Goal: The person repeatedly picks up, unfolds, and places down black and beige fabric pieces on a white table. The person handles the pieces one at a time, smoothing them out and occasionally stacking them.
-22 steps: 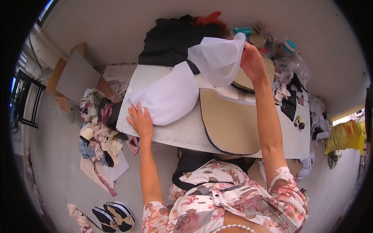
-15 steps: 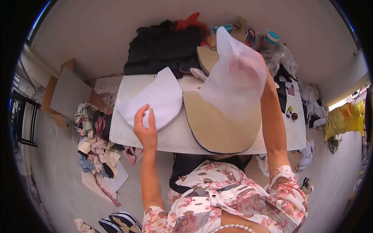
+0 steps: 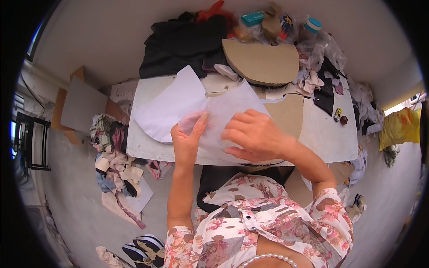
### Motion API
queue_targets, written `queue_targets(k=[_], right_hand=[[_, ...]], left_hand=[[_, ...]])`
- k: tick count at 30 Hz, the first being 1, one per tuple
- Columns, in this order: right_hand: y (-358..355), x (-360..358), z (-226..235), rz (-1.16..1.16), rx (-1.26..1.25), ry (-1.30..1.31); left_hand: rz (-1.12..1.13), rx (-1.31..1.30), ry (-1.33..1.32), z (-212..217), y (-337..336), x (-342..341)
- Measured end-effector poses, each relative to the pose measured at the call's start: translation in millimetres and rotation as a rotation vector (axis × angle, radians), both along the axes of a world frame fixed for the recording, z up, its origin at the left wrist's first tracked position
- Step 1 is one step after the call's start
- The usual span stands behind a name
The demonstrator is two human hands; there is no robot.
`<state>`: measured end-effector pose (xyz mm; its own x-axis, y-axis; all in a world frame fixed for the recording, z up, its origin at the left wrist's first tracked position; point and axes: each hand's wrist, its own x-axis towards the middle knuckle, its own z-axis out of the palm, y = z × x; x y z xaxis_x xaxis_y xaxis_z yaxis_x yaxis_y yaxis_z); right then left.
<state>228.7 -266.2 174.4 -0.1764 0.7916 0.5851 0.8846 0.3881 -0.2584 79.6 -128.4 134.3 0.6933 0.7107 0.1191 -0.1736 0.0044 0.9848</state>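
Bright even daylight, soft shadows, perhaps slight blur, fisheye-bent edges

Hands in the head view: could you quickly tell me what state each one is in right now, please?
Left hand: fingers extended under the thin translucent white sheet, holding it.
Right hand: curled, gripping the same sheet from above.

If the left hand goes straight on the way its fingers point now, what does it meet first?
The left hand points up-right under a thin sheet. Straight on, it would probably meet more of that sheet first, then the cardboard piece; depth is unclear.
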Motion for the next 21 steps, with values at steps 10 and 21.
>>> queue_targets(k=[10,21], right_hand=[[-23,72,37,0.104,-0.377,0.049],[-132,86,16,-0.296,-0.223,1.102]], left_hand=[[0.087,0.230,0.054,71,-31,-54],[-0.201,-0.265,-0.149,24,-2,-26]])
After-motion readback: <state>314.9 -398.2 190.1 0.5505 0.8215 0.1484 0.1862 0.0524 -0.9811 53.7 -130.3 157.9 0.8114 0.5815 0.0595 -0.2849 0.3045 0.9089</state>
